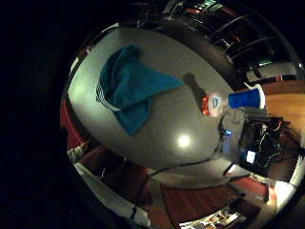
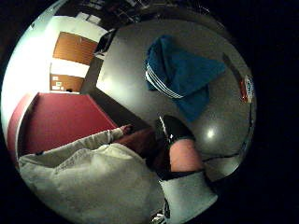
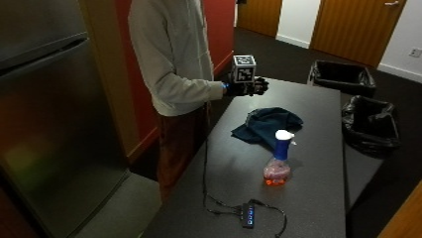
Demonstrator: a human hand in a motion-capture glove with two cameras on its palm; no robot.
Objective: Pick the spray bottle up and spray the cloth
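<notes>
Person in a light grey hoodie (image 3: 173,59) stands at the left edge of a dark grey table (image 3: 310,198), right hand (image 3: 249,86) in the black glove held up over the table's far-left part, not touching anything. Fingers look loosely curled w/ nothing in them, tho the outside view is a bit small to be sure of each finger. One bare fingertip pokes out of the glove in the thumb side palm view, also holding nothing.

Spray bottle (image 3: 278,166) is upright abt mid-table, nearer the camera than the hand and well apart from it. Clear body w/ orange-red liquid in the bottom, blue neck, white trigger head on top. In the little finger side palm view it's (image 1: 233,101) standing on the table beside the cloth, not touching it.

Cloth (image 3: 266,125) is a dark teal towel, crumpled in a heap, just past the bottle on the far side, btwn bottle and hand. Palm views show white stripes along one edge (image 2: 163,85).

Other stuff: a small black USB hub (image 3: 249,214) w/ blue lights near the table's near end, cable running off the left edge. Two black-lined bins (image 3: 369,121) on the floor to the right of the table, steel fridge (image 3: 53,129) at far left.
</notes>
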